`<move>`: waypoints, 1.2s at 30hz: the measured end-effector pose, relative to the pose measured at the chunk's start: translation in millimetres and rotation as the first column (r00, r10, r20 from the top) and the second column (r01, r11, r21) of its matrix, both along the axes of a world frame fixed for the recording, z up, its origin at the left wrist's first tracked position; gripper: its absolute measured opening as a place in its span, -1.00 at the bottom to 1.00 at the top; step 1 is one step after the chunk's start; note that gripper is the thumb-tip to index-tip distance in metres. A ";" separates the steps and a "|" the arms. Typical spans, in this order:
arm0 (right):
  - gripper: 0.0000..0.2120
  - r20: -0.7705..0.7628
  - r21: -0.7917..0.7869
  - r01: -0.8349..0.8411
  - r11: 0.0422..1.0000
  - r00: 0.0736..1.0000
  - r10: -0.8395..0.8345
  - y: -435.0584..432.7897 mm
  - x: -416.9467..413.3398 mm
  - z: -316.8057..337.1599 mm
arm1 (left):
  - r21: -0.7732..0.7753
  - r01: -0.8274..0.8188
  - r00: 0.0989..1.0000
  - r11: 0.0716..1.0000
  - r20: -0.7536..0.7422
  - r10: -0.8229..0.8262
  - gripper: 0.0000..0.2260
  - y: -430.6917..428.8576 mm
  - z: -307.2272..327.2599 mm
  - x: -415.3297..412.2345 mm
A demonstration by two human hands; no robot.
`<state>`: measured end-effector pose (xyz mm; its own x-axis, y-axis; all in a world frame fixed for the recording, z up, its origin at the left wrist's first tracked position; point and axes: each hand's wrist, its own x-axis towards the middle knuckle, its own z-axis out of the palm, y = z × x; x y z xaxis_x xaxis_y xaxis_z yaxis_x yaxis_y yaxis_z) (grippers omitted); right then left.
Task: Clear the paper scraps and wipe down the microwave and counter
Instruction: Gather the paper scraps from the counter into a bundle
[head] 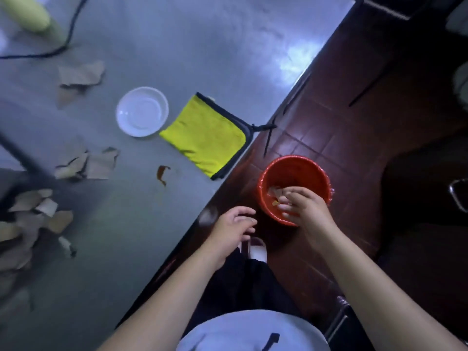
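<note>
**Three heaps of scraps on the counter, one hand over the bucket**

We look down on a grey counter (pixel 177 46) filling the left of the view; its edge runs diagonally beside a floor of dark red tiles (pixel 316 143). At the far left we count three loose clusters of torn brown paper scraps: one at the lower left (pixel 33 216), one at the upper left (pixel 81 74), one in the middle (pixel 86 163); the pieces within each are too blurred to count. One black cable (pixel 72 31) curves across the top left corner. Further right sits one white bowl (pixel 142 111); below it is one brown stain (pixel 162 173); just beside the bowl lies one folded yellow cloth (pixel 205 138), its corner reaching the counter's edge. The left hand (pixel 233 229) hovers at that edge, fingers loosely spread, holding nothing. On the floor stands one red bucket (pixel 295 171) with a few scraps inside (pixel 274 192); the right hand (pixel 306 206) hangs over its rim, fingers bent downward; we cannot tell whether it pinches anything.
</note>
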<state>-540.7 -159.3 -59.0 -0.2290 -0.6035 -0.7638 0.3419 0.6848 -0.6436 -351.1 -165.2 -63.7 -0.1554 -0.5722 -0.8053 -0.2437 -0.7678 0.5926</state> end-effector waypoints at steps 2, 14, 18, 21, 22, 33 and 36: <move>-0.87 0.021 -0.028 -0.073 0.997 0.997 0.074 3.8 22.1 21.8 | -0.042 -0.073 0.997 0.996 0.013 0.073 -0.84 10.5 19.1 25.3; -0.88 0.027 -0.197 -0.516 0.834 0.847 0.530 15.4 158.1 110.9 | -0.208 -0.501 0.856 0.840 0.022 0.516 -0.83 86.6 88.9 156.2; -0.89 0.014 -0.226 -0.541 0.810 0.829 0.559 22.0 193.4 120.1 | -0.251 -0.618 0.776 0.745 -0.044 0.629 -0.83 99.9 95.7 201.5; -0.89 -0.049 -0.204 -0.603 0.771 0.793 0.607 17.3 227.8 118.0 | -0.262 -0.705 0.697 0.659 -0.087 0.712 -0.85 111.1 96.6 235.2; -0.90 -0.080 -0.201 -0.633 0.748 0.771 0.631 10.0 241.8 116.3 | -0.256 -0.733 0.668 0.630 -0.100 0.737 -0.85 114.2 96.2 245.8; -0.36 -0.638 0.130 -0.850 0.511 0.322 0.699 -131.6 376.5 59.5 | -0.254 -0.787 0.600 0.562 -0.103 0.793 -0.86 130.0 86.1 345.7; -0.28 -0.715 0.207 -0.866 0.456 0.184 0.675 -150.7 391.1 53.1 | -0.247 -0.800 0.582 0.547 -0.093 0.808 -0.86 133.8 85.3 359.3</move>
